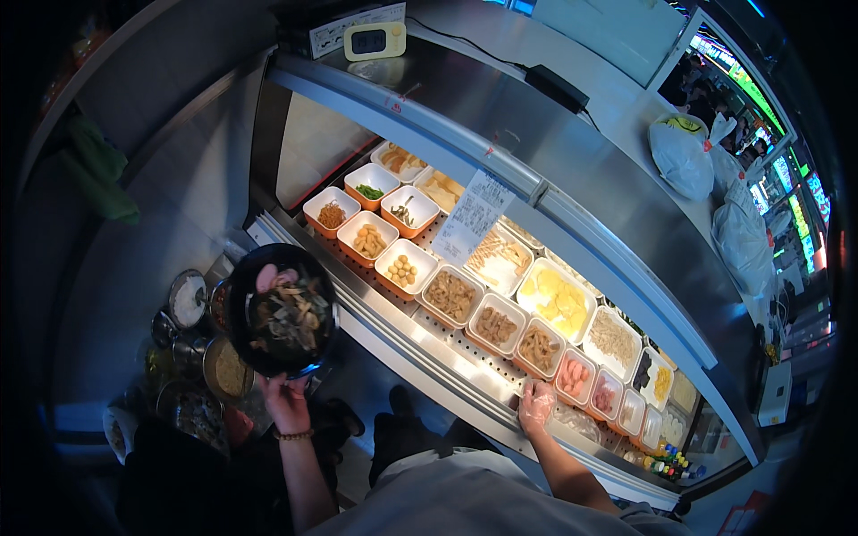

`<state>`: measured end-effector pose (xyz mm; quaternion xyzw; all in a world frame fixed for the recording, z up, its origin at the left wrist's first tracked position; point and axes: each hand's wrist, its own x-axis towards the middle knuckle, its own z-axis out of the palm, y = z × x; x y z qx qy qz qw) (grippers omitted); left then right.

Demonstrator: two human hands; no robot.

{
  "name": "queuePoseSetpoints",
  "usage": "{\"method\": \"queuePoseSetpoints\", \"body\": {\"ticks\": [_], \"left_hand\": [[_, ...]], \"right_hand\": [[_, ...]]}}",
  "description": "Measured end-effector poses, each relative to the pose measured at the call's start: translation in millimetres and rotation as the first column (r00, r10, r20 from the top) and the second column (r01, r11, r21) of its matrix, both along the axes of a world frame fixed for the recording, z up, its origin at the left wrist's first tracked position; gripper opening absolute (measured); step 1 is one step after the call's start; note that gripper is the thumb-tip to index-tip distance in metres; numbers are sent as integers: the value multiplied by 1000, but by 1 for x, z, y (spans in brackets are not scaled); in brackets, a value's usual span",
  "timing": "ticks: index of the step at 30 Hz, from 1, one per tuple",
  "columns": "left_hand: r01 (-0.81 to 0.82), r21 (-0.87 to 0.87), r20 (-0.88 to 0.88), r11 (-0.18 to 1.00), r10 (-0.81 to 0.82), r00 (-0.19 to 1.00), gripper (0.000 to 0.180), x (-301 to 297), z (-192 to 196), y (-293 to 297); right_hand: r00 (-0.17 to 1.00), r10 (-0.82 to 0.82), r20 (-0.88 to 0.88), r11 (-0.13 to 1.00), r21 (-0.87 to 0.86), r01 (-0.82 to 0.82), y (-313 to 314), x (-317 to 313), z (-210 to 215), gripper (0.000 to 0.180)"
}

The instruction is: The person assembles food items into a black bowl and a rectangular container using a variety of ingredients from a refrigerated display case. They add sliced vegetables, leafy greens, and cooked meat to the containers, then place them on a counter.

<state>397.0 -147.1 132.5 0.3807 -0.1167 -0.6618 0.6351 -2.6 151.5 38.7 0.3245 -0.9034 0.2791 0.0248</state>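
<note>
At the left, my left hand (284, 404) grips the near edge of a black bowl (239, 308), held up in front of the display case. Pink round slices and a heap of dark and pale mixed food (290, 313) lie in the bowl. My right hand (536, 404), in a clear plastic glove, is at the front edge of the case with its fingers curled. It is beside a tub of brown meat (540, 348) and a tub of pink sausages (574, 375). What its fingers hold, if anything, is hidden.
The chilled case (393, 326) holds several orange-and-white food tubs. A printed paper slip (474, 217) hangs on its front. Bowls of seasonings (228, 368) stand at the lower left. A small clock (375, 41) and white plastic bags (681, 154) are on the counter top.
</note>
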Motion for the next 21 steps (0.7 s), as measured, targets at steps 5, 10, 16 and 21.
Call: {"method": "queuePoseSetpoints", "body": {"ticks": [5,10,16,21], "left_hand": [[-92,-73,65,993,97,993,49,50,-25,-27],[-265,-87,108,960,273,956,50,102,-45,-44],[-297,-76,70,952,302,951,60,137,-56,-56],[-343,-72,121,937,349,929,25,161,-57,-44]], "right_hand": [[999,-15,31,999,36,13,0,5,9,11],[999,-1,44,1000,23,0,-6,10,19,10],[999,37,12,999,10,-37,-2,1,15,9],[999,49,-4,999,19,-49,-14,-3,5,13]]}}
